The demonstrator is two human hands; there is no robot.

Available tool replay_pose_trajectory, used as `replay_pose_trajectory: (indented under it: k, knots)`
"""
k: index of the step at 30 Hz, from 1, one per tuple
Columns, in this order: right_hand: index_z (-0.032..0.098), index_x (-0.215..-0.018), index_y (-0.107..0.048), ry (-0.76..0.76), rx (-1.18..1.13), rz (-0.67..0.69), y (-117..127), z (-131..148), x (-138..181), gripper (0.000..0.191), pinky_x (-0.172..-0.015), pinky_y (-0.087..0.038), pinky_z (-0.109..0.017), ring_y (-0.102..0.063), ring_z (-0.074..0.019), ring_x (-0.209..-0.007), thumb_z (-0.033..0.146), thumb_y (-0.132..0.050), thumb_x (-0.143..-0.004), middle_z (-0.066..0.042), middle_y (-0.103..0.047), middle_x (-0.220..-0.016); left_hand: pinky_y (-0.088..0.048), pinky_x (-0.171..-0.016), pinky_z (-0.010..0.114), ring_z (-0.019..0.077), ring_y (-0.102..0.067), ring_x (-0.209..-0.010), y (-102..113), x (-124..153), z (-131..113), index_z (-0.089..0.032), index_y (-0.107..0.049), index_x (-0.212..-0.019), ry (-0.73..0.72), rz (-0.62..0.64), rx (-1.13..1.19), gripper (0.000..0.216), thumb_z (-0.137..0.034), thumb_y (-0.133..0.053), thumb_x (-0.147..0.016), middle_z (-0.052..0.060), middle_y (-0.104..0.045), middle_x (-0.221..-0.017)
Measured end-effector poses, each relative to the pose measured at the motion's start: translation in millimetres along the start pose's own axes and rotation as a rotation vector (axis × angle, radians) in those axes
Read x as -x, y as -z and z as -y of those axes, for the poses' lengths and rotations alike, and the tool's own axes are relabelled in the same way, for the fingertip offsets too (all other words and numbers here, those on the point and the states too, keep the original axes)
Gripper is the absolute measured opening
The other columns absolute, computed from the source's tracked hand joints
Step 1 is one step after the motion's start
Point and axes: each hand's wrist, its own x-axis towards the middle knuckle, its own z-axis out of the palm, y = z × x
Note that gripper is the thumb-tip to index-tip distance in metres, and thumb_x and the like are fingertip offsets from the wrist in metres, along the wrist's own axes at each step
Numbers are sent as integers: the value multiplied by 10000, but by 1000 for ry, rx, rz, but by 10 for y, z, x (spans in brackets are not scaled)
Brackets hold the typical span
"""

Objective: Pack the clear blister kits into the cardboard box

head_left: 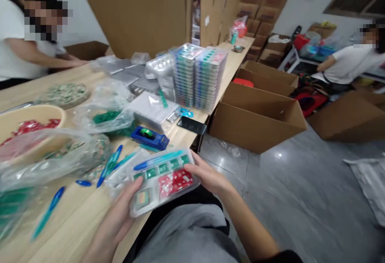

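Between my two hands is a clear plastic tray [152, 196], tilted at the table's edge. My left hand [123, 211] grips its left end, thumb on top; my right hand [207, 172] grips the right end. In the tray lie a blue-teal pen-like tool [162, 158], a row of several small green pieces [163, 169], a red polka-dot packet [176, 182] and a small square pale piece [142, 198]. Another clear tray [120, 178] rests partly behind it. Several more pen-like tools [110, 166] are scattered to the left.
Two tall stacks of filled clear cases [210, 80] stand behind, near a black phone [191, 125] and a blue tape dispenser [150, 137]. A yellow basin [57, 114] holds red packets at left. Open cardboard boxes [252, 128] stand on the floor. Two other people sit at left and right.
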Motion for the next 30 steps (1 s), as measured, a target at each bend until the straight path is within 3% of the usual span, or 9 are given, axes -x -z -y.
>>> replay_pose_trajectory:
  k: [3, 7, 10, 13, 17, 21, 26, 30]
  knots:
    - [244, -1423, -304, 5, -142, -92, 290, -68, 333, 920, -998, -448, -363, -547, -228, -1203, 485, -745, -653, -79, -536, -1344, -587, -681, 312, 239, -700, -892, -432, -48, -41, -224, -629, -1044, 63, 110, 8, 319, -195, -626, -726, 22, -734, -914]
    - [286, -1437, -275, 105, -195, -309, 643, -198, 666, 925, -998, -443, -402, -565, -237, -1185, 600, -701, -678, -77, -539, -1347, -558, -557, 269, 192, -696, -671, -918, -128, -23, -191, -628, -1018, 158, 245, -68, 254, -181, -588, -767, 26, -724, -798]
    - [257, -1311, -461, 220, -264, -537, 860, -256, 754, 816, -1032, -411, -452, -561, -267, -1189, 723, -630, -663, -89, -582, -1294, -547, -551, 261, 172, -673, -608, -1270, -239, 34, -155, -631, -942, 168, 352, -65, 173, -230, -562, -802, 39, -712, -764]
    - [223, -1064, -606, 316, -405, -647, 1028, -287, 722, 695, -1054, -393, -450, -579, -273, -1154, 785, -573, -657, -100, -655, -1158, -564, -661, 283, 189, -691, -734, -1635, -353, 148, -163, -595, -1044, 46, 399, -11, 288, -242, -617, -768, 41, -715, -865]
    - [250, -1053, -582, 335, -564, -667, 1267, -281, 533, 680, -916, -486, -442, -619, -254, -1033, 774, -621, -621, -74, -650, -1131, -552, -790, 306, 203, -679, -899, -2151, -524, 367, -167, -494, -1189, -19, 340, 43, 448, -203, -644, -769, 78, -682, -1034]
    - [314, -1173, -486, 443, -597, -857, 1630, -147, 131, 694, -781, -528, -357, -629, -194, -946, 684, -694, -625, -22, -625, -1149, -514, -897, 336, 225, -639, -1043, -2704, -819, 536, -139, -408, -1264, -55, 240, 89, 479, -217, -596, -830, 159, -600, -1221]
    - [282, -1137, -520, 412, -600, -891, 2375, 283, -479, 621, -711, -534, -288, -643, -155, -826, 437, -793, -602, 9, -658, -1014, -395, -1052, 318, 233, -467, -1287, -3436, -1356, 556, -199, -241, -1398, -233, 261, 53, 816, -355, -716, -753, 145, -413, -1447]
    - [240, -1065, -561, 461, -527, -931, 3073, 771, -861, 599, -711, -534, -250, -642, -138, -789, 358, -821, -539, 15, -668, -944, -374, -1060, 295, 238, -430, -1316, -3965, -1769, 498, -161, -82, -1455, -206, 354, 48, 1066, -598, -693, -700, 187, -372, -1465]
